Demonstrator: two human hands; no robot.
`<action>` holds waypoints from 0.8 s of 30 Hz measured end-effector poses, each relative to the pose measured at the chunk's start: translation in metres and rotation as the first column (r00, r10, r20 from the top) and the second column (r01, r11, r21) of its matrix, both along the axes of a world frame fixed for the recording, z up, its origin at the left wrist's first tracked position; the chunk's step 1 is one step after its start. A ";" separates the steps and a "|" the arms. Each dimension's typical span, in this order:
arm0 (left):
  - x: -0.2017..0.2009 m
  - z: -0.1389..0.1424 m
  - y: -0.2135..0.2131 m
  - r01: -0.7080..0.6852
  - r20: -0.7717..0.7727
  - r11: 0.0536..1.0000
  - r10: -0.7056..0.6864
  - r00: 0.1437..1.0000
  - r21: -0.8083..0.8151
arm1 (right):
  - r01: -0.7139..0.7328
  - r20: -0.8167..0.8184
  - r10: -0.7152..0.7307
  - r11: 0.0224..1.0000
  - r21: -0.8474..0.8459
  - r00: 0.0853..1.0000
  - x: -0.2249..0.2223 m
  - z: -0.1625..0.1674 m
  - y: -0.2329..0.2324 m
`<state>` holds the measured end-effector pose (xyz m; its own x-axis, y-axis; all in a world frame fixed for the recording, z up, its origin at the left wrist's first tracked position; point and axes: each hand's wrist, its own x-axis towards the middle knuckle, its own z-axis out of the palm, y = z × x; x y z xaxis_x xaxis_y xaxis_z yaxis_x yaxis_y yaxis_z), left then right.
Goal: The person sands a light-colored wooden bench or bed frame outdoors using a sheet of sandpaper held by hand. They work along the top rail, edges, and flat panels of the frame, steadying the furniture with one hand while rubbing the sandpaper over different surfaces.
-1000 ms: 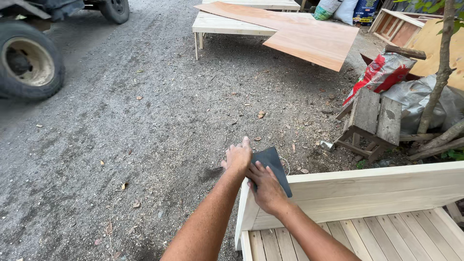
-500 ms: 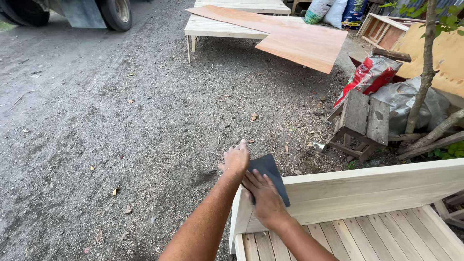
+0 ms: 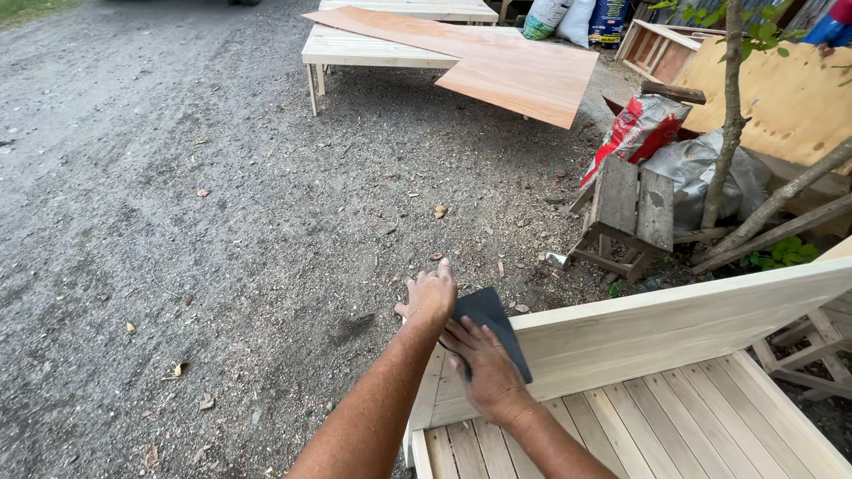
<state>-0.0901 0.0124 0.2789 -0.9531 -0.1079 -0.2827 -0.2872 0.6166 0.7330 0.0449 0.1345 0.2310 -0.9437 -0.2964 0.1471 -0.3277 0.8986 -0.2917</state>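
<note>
**Sandpaper sheet pressed to the corner of a pale wooden frame**

Sandpaper (image 3: pixel 491 330), a dark grey sheet, lies folded over the top edge of the pale board (image 3: pixel 674 328) at the near corner of a slatted wooden frame (image 3: pixel 657 426). The right hand (image 3: pixel 484 371) lies flat on the sheet, fingers spread and pressing it against the board's face, so its grip is a flat press, not a closed pinch. The left hand (image 3: pixel 429 298) is cupped over the very end of the board, just beside the sheet, fingers curled over the corner and clamped on the wood.

Compared with a second ago, both hands and the sheet sit at almost the same spot on the corner; what has shifted most is the view, which has swung so that the vehicle wheel has left the top edge. That suggests the rubbing is confined to this corner.

Beyond lie gravel ground (image 3: pixel 204 204), a reddish plywood sheet (image 3: pixel 506 66) on low slatted platforms, a small pallet stool (image 3: pixel 626 208) and sacks (image 3: pixel 643 129) by a thin tree (image 3: pixel 728 115).
</note>
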 end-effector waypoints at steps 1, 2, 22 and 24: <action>-0.001 -0.001 0.003 0.021 -0.010 0.999 -0.021 1.000 -0.027 | 0.013 0.036 -0.013 1.000 -0.003 0.999 -0.005 0.006 0.024; -0.001 -0.005 0.004 0.040 -0.015 0.998 -0.041 0.999 -0.053 | 0.122 -0.001 -0.122 0.992 0.007 0.992 -0.011 0.013 0.054; 0.067 0.021 -0.012 0.351 0.002 0.646 -0.476 0.880 -0.678 | 0.457 -0.112 -0.445 0.881 0.127 0.889 -0.051 0.014 0.168; 0.071 0.026 -0.012 0.355 0.011 0.649 -0.471 0.882 -0.673 | 0.372 -0.092 -0.364 0.924 0.092 0.927 -0.044 -0.001 0.135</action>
